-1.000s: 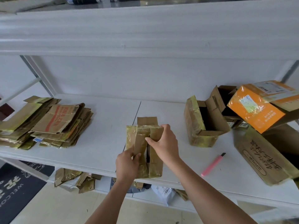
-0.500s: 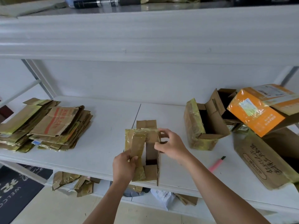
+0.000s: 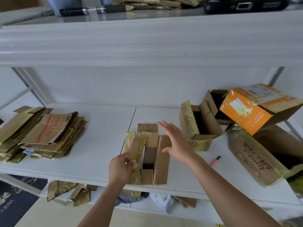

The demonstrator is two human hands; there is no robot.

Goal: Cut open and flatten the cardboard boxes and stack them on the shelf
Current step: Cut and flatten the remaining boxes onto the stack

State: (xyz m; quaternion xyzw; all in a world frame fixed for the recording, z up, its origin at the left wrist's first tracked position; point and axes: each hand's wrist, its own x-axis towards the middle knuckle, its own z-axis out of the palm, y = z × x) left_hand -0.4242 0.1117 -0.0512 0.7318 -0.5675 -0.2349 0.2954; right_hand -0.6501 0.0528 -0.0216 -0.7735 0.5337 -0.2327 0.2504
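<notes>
At the shelf's (image 3: 98, 169) front edge, the left hand (image 3: 120, 169) pinches the half-collapsed small box's (image 3: 148, 158) taped flap. The right hand (image 3: 176, 141) hovers above with straight fingers, grasping nothing; I'd press its palm down evenly to flatten it, then carry it to the flat stack (image 3: 41, 133) near the left end.

Left hand (image 3: 121, 169) grips taped box (image 3: 161, 159); right hand (image 3: 177, 141) open above.

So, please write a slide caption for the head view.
Left hand grips a small box; right hand open above it.
</notes>
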